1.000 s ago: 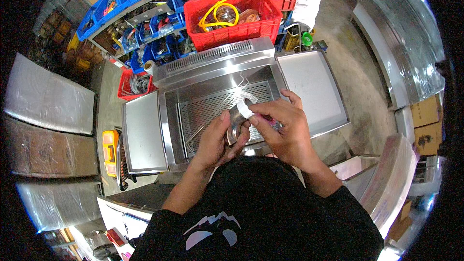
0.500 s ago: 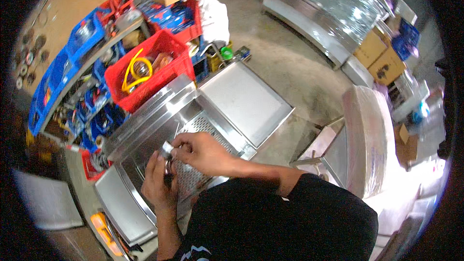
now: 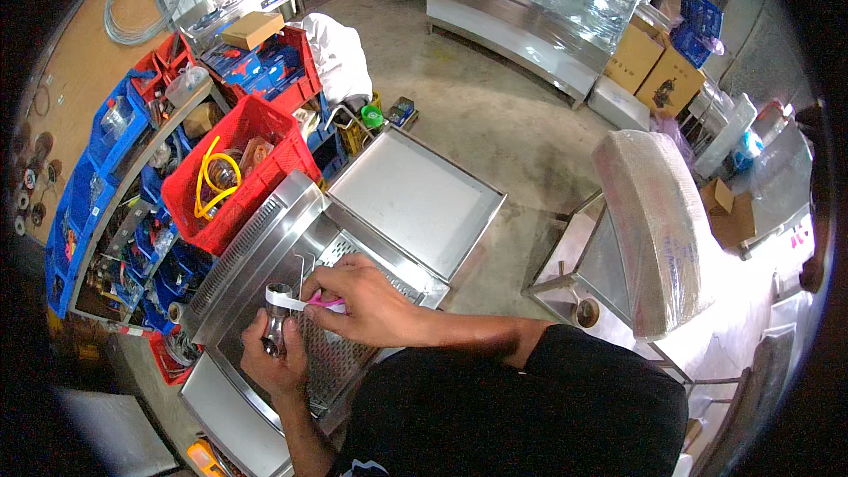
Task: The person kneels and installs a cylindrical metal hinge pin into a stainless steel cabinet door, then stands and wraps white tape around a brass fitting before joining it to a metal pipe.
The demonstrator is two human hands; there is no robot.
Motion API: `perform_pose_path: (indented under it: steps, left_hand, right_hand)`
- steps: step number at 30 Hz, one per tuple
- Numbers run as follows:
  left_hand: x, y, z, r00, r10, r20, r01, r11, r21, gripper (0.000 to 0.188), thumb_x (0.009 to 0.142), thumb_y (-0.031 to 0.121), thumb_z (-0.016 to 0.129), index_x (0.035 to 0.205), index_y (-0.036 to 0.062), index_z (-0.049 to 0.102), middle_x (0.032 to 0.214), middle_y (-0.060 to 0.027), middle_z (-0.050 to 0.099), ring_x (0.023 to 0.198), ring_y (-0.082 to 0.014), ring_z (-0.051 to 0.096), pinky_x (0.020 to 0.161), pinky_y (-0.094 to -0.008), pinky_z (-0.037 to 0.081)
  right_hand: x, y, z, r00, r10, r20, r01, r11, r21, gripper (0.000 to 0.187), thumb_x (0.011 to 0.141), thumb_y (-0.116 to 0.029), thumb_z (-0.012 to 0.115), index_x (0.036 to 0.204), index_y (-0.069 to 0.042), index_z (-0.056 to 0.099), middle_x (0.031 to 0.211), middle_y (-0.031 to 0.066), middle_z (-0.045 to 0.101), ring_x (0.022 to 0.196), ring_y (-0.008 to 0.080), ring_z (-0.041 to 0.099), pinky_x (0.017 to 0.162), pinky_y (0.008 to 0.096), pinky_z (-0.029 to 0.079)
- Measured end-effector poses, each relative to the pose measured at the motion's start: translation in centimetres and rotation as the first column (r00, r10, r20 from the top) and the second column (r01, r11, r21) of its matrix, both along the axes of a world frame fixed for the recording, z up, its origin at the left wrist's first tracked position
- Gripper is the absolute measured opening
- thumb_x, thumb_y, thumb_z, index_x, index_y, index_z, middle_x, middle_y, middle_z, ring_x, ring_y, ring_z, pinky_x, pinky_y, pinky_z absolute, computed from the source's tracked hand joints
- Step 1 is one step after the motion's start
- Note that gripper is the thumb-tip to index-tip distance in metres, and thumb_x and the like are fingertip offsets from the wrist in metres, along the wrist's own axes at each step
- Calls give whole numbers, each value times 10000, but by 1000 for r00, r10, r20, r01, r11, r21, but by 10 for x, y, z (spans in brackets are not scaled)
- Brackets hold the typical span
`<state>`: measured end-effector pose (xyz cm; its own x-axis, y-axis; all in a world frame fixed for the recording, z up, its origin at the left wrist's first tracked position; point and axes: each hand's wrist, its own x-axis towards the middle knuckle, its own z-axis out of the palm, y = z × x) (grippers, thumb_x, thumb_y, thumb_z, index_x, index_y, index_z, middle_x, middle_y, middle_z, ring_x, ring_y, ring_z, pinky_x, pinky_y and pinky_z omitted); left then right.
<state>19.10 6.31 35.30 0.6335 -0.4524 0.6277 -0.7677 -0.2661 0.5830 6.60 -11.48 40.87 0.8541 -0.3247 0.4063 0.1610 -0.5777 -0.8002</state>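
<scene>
My left hand (image 3: 276, 371) grips a shiny metal pipe fitting (image 3: 276, 329) and keeps its end pointing up and away from me. A strip of white thread seal tape (image 3: 285, 299) lies around that end and runs across to my right hand (image 3: 367, 300). Pinched in the right fingers is a pink tape spool (image 3: 329, 302), partly hidden by them. Both hands are over a stainless steel appliance (image 3: 243, 287) with a perforated metal plate (image 3: 340, 349) inside it. A thin bent metal rod (image 3: 303, 263) shows just beyond the fitting.
Beyond the appliance stands a red crate (image 3: 287, 137) with a yellow hose (image 3: 208, 185) in it. Blue parts bins (image 3: 106, 150) line the left. A flat steel panel (image 3: 415, 199) adjoins the appliance. At right are a wrapped bundle (image 3: 654, 238) and cardboard boxes (image 3: 667, 75).
My view has shifted, so the surroundings sit differently. The right hand has drawn slightly away from the fitting, a strip of tape now stretching between them, and the pink spool has come into sight.
</scene>
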Motion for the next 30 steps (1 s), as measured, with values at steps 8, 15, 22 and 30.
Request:
perform_pose_path:
  steps: [8,15,22,30]
  left_hand:
    - [-5,-4,13,961,-42,-272,-9,983,-184,321,884,205,733,1091,-11,613,920,-128,652,750,-233,632,683,-348,525]
    - [-7,0,15,981,40,-188,-75,980,-185,297,855,174,749,1068,2,633,939,-103,651,818,-189,628,756,-335,517]
    - [-17,5,28,867,-142,-478,3,960,-279,283,848,108,750,1074,-9,627,886,-133,688,769,-165,690,674,-285,537]
    - [-20,2,38,897,-155,-415,19,949,-313,278,882,112,734,1090,-15,601,849,-125,681,718,-160,695,635,-279,546]
  right_hand:
    - [-8,-7,4,996,75,55,-75,997,14,246,867,-127,710,1106,-105,655,1008,34,694,887,239,629,948,392,388]
    - [-7,0,9,994,30,101,-29,1000,-9,254,847,-110,716,1082,-102,622,908,57,686,853,241,683,898,401,401]
    - [-4,5,15,994,-59,93,63,997,-36,243,765,-52,777,957,-81,631,833,29,692,683,182,633,847,346,402]
    - [-9,7,18,999,-20,44,20,1000,7,230,787,31,750,952,-30,602,849,50,575,844,177,533,756,292,449]
